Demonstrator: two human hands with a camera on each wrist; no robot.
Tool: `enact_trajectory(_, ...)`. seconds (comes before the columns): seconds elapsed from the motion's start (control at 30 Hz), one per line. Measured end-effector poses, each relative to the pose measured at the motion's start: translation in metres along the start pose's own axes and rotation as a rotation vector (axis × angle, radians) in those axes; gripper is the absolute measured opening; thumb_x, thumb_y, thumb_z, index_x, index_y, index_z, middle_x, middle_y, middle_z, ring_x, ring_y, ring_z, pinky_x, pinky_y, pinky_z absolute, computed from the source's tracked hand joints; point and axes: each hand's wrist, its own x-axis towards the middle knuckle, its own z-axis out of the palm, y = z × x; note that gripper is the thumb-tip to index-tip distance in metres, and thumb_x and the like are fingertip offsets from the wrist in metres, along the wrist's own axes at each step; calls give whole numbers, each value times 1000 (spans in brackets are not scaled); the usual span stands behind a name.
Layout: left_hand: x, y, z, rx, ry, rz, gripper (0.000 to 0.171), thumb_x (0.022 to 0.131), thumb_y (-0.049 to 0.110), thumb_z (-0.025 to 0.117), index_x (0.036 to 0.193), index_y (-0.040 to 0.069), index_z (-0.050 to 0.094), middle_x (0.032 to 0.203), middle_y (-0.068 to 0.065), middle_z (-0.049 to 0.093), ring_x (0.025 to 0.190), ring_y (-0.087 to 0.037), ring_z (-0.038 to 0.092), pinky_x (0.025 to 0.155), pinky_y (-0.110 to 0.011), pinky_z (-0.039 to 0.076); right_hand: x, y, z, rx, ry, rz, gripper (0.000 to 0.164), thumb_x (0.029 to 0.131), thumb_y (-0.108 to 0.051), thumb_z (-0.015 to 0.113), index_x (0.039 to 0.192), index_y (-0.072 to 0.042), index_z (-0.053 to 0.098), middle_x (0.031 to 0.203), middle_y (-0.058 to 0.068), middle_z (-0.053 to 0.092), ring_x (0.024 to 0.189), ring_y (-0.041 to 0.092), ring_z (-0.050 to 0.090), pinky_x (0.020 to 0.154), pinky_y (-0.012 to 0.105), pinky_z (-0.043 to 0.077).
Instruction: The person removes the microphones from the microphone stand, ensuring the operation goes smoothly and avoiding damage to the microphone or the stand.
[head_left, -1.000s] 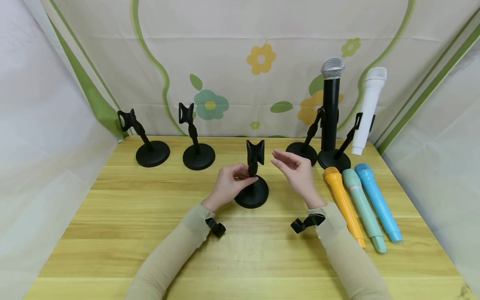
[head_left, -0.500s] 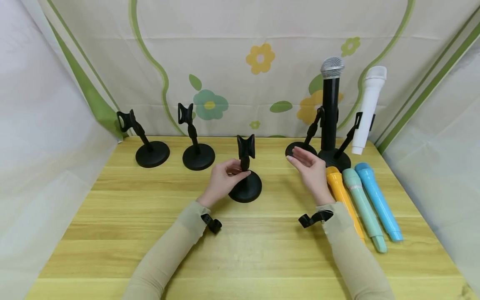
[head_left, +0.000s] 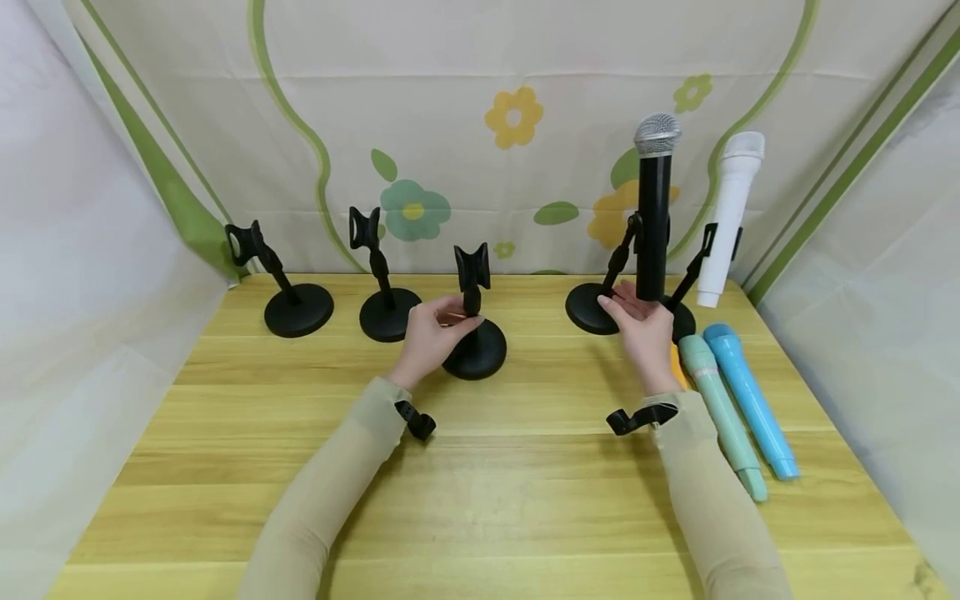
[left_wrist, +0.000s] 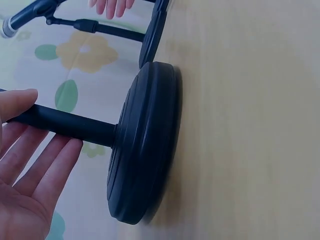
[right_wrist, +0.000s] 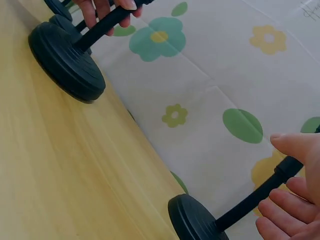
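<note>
My left hand (head_left: 427, 337) pinches the stem of a black desktop microphone stand (head_left: 475, 350), thumb on one side and fingers on the other. Its empty clip points up, and in the left wrist view its round base (left_wrist: 142, 145) is right at the tabletop. My right hand (head_left: 648, 337) is beside the stem of another stand (head_left: 588, 308), which carries a black microphone (head_left: 653, 225) with a silver mesh head. In the right wrist view that hand's thumb and fingers (right_wrist: 282, 212) are spread around the stem, loosely extended. The microphone's lower end overlaps the hand in the head view.
Two stands with empty clips, one far left (head_left: 298, 310) and one nearer (head_left: 388, 315), stand along the back edge. A white microphone (head_left: 729, 217) leans in a stand at right. Green (head_left: 723, 417), blue (head_left: 753, 400) and partly hidden orange (head_left: 677, 367) microphones lie beside my right arm.
My left hand has carried its stand left and toward the back, near the second empty stand. My right hand has moved right and back to the black microphone's stand.
</note>
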Motion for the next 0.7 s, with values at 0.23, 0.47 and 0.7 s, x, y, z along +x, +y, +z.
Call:
enact_trajectory(0.23,16,-5,-3,31,37,-52,15,90,18,81,103,11,78,95,1,75,87,-15,71,80,-35,59,12,-4,-5,3,44,21,60,90,-27,81,141,-3,60,139,16,61,125,21,61,107,31,45)
enact_trajectory(0.47,30,-13,-7,29,74,-92,17,92,19,80,106,10,78,99,-2,75,89,-16,72,82,-34,59,27,-4,-9,-24,51,5,65,89,-31,83,144,-6,58,142,12,59,128,24,58,109,32,43)
enact_trajectory(0.7,38,-21,-15,54,95,-114,18,93,19,79,107,7,76,101,-5,74,92,-19,71,84,-36,58,39,1,-7,40,24,-52,62,88,-25,84,140,-1,60,137,16,61,123,25,62,106,31,46)
